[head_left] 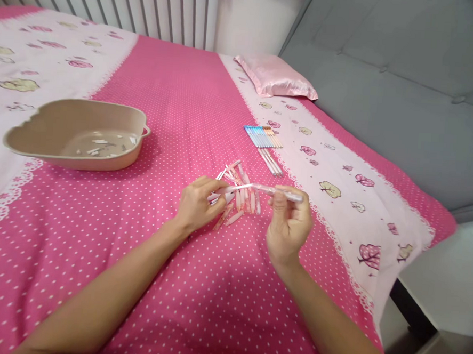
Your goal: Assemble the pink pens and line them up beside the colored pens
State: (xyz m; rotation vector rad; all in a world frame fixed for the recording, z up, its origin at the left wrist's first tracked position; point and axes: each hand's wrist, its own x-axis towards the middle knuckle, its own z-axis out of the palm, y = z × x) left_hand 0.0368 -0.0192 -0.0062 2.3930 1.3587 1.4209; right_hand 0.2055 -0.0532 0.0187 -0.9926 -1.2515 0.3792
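Observation:
Pinched in my left hand (pixel 203 203) is a slim white pen refill (pixel 240 187), its thin end pointing right. My right hand (pixel 290 223) grips a clear, pinkish pen barrel (pixel 264 190) between thumb and fingers. The refill's end meets the barrel's left end; I cannot tell how far inside it goes. Below and behind the fingers lies a loose pile of pink pen parts (pixel 241 203) with several white sticks beside it. Some of these are hidden by my left hand.
A beige plastic basin (pixel 123 162) with small white and grey pieces stands on the left. Blue- and orange-ended pens (pixel 263 137) lie in a row beyond my hands, with several pale pens (pixel 270 162) nearer. A pink pillow (pixel 277 75) rests by the grey headboard (pixel 385 100).

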